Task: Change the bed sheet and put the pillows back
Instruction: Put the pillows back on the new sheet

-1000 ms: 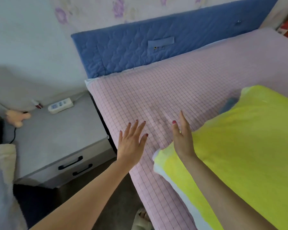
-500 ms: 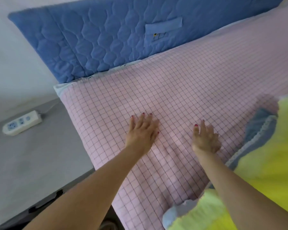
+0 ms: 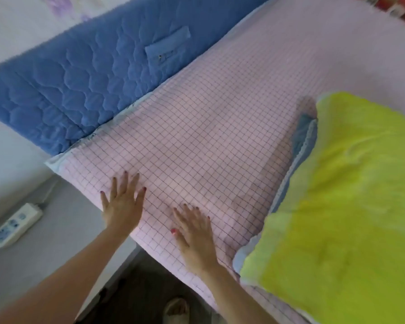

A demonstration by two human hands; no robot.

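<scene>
Pressing down on the pink checked bed sheet [image 3: 208, 127] are two hands, both palm-down with fingers straight and spread, gripping nothing. The left hand [image 3: 123, 204] lies near the bed's corner, its fingertips pointing toward the headboard, and its bare forearm runs back to the lower left edge of the view. The right hand [image 3: 194, 230] lies just beside it, a little closer to the near edge of the mattress, fingers fanned out over the grid pattern; its forearm comes up from the bottom of the view.

One sheet covers the bed, stretched flat from the corner by the hands up to the quilted blue headboard cover [image 3: 80, 73], of which there is one, with a single small pocket sewn on it. One yellow-green blanket [image 3: 348, 206] lies on the sheet to the right of the right hand, close to it but not touching, with a strip of blue fabric [image 3: 303, 134] showing at its upper left edge.

One grey bedside table [image 3: 45, 249] stands left of the bed, carrying one white remote-style controller [image 3: 13, 225] with a cord. One slippered foot [image 3: 175, 309] shows on the dark floor below the hands.
</scene>
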